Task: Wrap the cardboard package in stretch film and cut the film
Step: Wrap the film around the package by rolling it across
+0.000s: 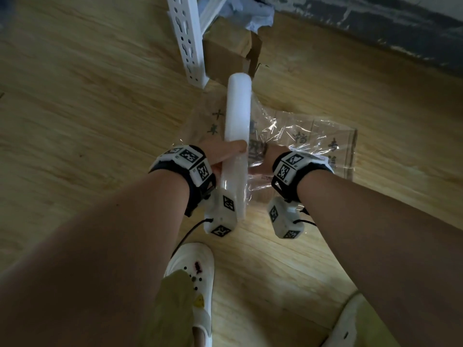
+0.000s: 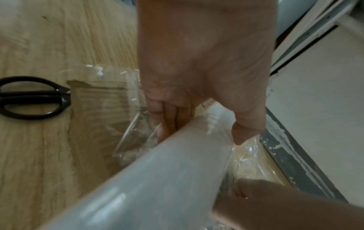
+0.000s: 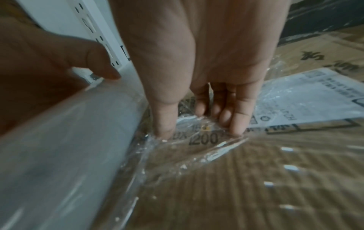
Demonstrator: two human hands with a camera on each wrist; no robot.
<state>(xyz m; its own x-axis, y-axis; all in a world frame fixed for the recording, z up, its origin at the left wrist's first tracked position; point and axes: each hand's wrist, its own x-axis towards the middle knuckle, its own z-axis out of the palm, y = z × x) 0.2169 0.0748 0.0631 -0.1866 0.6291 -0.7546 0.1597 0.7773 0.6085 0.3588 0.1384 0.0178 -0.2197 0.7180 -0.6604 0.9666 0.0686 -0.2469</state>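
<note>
Film roll (image 1: 237,116) (left hand (image 1: 225,156) gripping) overhangs package (image 1: 325,146).

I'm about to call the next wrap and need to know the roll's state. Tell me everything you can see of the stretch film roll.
The long white cylindrical roll of stretch film looks glossy and translucent, smooth along its length, with a rounded far end. It is held above the flat brown cardboard package, pointing away from the person. The left hand grips it near the middle. Clear film runs off its right side onto the package, where the right hand presses it down with its fingers.
</note>
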